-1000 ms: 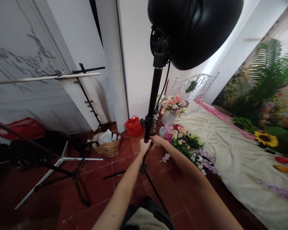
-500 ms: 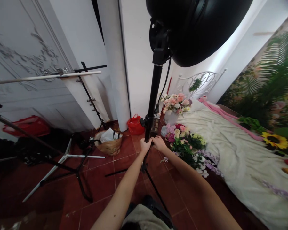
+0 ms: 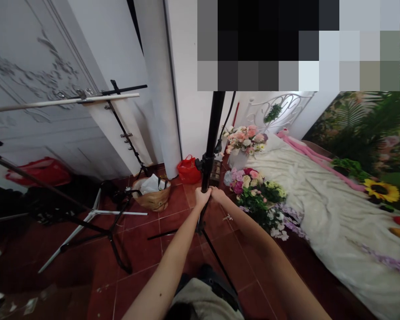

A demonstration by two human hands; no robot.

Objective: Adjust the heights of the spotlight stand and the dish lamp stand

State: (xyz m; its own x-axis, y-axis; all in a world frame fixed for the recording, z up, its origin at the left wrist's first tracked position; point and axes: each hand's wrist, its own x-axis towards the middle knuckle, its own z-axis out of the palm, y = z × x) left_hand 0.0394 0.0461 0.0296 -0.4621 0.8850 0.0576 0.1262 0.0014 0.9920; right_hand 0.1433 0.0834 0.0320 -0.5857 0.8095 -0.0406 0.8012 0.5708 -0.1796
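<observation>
A black light stand (image 3: 213, 129) rises in front of me, its upper end hidden by a blocked-out patch in the picture. My left hand (image 3: 202, 197) is closed around the pole just below a collar with a knob (image 3: 204, 163). Against the pole's right side, at about the same height, my right hand (image 3: 217, 194) is closed too, its fingertips partly hidden. A dark cable (image 3: 220, 141) hangs beside the pole. The stand's thin legs (image 3: 216, 258) spread over the floor near my feet.
Left are other stands (image 3: 110, 235), a white crossbar (image 3: 113, 98) and a wicker basket (image 3: 155, 195). A red bag (image 3: 188, 171) lies by the wall. Right, artificial flowers (image 3: 253, 184) crowd a bed (image 3: 320, 209) with pale cloth. Red tiles (image 3: 143, 253) cover the floor.
The view has shifted slightly, and both hands stay on the pole. The lamp head seen earlier at the top is now covered by the blocked-out patch.
</observation>
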